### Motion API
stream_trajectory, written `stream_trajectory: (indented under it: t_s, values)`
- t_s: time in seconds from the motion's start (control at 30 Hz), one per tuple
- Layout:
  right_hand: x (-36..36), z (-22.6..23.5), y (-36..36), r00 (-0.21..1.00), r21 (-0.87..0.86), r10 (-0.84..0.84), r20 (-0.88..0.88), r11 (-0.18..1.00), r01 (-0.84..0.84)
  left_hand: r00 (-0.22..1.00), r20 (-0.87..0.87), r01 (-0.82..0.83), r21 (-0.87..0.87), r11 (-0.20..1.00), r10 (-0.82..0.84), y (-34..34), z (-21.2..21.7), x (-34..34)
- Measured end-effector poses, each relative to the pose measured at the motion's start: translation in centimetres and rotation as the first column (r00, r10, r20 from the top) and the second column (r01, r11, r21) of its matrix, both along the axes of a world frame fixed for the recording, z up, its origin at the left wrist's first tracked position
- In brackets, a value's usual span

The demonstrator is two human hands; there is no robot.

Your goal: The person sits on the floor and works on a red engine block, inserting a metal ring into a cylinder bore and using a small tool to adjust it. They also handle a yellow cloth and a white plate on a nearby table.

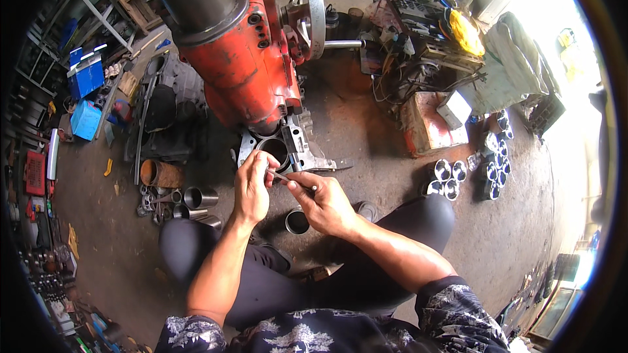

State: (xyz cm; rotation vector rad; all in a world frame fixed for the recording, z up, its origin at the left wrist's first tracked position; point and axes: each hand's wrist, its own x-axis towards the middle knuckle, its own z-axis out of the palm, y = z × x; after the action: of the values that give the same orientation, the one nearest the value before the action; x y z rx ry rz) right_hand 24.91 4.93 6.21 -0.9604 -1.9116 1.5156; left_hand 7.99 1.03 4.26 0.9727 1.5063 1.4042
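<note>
Left hand (252, 186) and right hand (325, 206) both pinched shut on thin metal rod (292, 182), one at each end, held in air above knees. Rod likely stiff, light, possibly oily; slim, so fingertip grip near ends suits; exact tool kind unclear at this size. Just below: open metal sleeve (297, 221) on floor (366, 137). Ahead, close: engine block (281, 147) under red boring machine (252, 59), little room forward. More sleeves (199, 197) left, shiny cylinder group (448, 176) right, well apart. Free room mainly right.
</note>
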Motion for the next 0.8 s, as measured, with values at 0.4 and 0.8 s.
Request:
stream_trajectory:
  t_s: [0.4,0.8]
  values:
    - [0.1,-1.7,0.2,0.999,0.361,0.030,-0.046,0.932,-0.011,1.000,-0.007,-0.026,-0.034,0.999,0.026,-0.9,-0.1,0.3]
    - [-0.1,-2.1,-0.4,0.996,0.400,0.018,-0.084,0.916,0.017,0.996,-0.054,-0.068,0.000,0.998,0.068,-1.8,-0.5,0.8]
